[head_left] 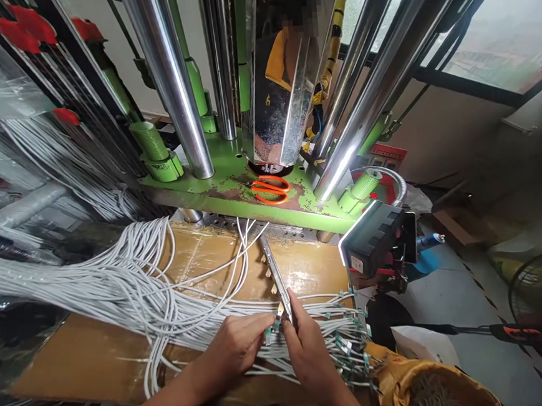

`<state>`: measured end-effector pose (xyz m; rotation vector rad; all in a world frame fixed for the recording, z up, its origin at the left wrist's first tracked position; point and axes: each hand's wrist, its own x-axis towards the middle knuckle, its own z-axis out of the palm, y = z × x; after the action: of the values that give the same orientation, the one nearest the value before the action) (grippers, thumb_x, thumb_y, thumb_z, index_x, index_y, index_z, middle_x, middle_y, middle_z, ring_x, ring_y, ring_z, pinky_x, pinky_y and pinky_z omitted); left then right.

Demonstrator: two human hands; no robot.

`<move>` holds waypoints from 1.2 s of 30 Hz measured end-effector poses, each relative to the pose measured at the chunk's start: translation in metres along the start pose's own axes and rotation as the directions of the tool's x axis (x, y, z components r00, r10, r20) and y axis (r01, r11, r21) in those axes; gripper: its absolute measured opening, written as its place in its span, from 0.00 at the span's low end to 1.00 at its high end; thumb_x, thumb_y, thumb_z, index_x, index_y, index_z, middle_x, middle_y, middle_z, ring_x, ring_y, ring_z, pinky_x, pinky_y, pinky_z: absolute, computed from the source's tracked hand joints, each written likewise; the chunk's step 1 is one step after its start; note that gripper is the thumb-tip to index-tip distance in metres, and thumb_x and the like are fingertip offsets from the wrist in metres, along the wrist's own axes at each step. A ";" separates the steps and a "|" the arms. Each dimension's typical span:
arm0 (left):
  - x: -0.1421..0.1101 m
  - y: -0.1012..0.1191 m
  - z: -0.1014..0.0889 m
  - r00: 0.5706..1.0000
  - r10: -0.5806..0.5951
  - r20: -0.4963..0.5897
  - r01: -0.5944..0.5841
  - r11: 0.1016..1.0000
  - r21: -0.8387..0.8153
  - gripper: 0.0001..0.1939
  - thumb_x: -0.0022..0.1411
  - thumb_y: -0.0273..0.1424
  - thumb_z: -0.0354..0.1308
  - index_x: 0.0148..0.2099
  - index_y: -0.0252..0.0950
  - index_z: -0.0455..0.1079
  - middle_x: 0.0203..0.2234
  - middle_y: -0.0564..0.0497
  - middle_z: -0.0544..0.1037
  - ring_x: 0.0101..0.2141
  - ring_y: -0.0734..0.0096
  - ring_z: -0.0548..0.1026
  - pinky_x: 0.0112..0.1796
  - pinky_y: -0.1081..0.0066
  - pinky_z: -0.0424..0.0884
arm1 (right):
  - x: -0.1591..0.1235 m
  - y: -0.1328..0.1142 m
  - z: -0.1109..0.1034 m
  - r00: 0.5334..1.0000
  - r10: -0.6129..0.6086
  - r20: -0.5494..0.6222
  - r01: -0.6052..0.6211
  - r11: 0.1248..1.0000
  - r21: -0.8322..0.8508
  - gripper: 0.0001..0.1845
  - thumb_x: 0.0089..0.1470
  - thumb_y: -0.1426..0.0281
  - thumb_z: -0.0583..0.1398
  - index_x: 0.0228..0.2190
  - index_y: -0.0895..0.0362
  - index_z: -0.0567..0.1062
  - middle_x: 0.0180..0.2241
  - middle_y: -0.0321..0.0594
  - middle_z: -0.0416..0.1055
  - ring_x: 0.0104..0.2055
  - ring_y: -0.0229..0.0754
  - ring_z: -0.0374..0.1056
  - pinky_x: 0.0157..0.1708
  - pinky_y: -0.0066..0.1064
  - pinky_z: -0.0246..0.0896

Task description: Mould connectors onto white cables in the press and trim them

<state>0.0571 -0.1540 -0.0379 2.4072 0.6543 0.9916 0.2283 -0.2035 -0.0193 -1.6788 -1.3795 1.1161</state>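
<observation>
My right hand [307, 347] grips the near end of a long, narrow metal bar [276, 270], thumb and fingers on either side. Small pale plug-like pieces [268, 272] stick out along the bar's left edge. My left hand [239, 343] is closed, its fingertips pinching a small cable connector [277, 322], partly green, against the bar's near end. The fingers hide most of that connector. Beneath both hands lies a thick bundle of light grey cables [119, 296], many with green-and-metal ends [345, 344] at the right.
Brown cardboard [83, 355] covers the worktop. Behind it stands a green machine plate [195, 196] with steel columns [167, 80] and orange-handled scissors [270, 189] on top. A black control box [372, 239] is at the right, above a yellow sack [392, 375]. A person's reflection shows in the shiny central block [293, 126].
</observation>
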 end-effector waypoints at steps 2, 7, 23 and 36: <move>0.001 0.000 0.000 1.000 0.003 0.011 -0.003 1.000 -0.022 0.19 0.61 0.17 0.44 0.51 0.34 0.66 0.39 0.45 0.81 0.39 0.69 0.80 0.39 0.75 0.76 | 0.000 0.000 -0.001 1.000 0.015 0.007 -0.015 1.000 0.015 0.30 0.59 0.71 0.50 0.63 0.60 0.55 0.63 0.47 0.56 0.66 0.42 0.49 0.65 0.39 0.40; 0.001 -0.003 0.005 1.000 -0.013 0.003 0.013 0.999 -0.035 0.20 0.62 0.17 0.45 0.53 0.35 0.66 0.39 0.44 0.80 0.38 0.69 0.80 0.40 0.74 0.75 | 0.001 -0.001 -0.002 1.000 -0.004 0.016 0.003 0.999 0.037 0.30 0.60 0.71 0.49 0.63 0.59 0.55 0.61 0.47 0.59 0.65 0.41 0.50 0.65 0.37 0.41; 0.025 -0.004 -0.026 0.814 -0.556 0.170 0.581 0.780 -0.232 0.10 0.64 0.35 0.55 0.36 0.34 0.73 0.26 0.54 0.77 0.27 0.73 0.74 0.29 0.78 0.69 | 0.003 -0.013 -0.005 0.991 0.135 -0.006 -0.134 0.984 0.118 0.30 0.51 0.68 0.59 0.56 0.57 0.64 0.28 0.31 0.66 0.29 0.37 0.59 0.34 0.28 0.57; 0.024 -0.020 -0.011 0.988 -0.157 -0.002 0.157 0.985 -0.066 0.15 0.61 0.20 0.49 0.44 0.33 0.75 0.38 0.45 0.81 0.38 0.69 0.80 0.42 0.73 0.76 | 0.005 -0.014 -0.009 0.996 0.087 0.009 -0.088 0.989 0.120 0.32 0.53 0.67 0.60 0.58 0.59 0.63 0.31 0.36 0.72 0.33 0.40 0.65 0.35 0.27 0.61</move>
<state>0.0593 -0.1218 -0.0300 2.2574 0.7883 0.9412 0.2315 -0.1954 -0.0038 -1.6643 -1.2255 1.2280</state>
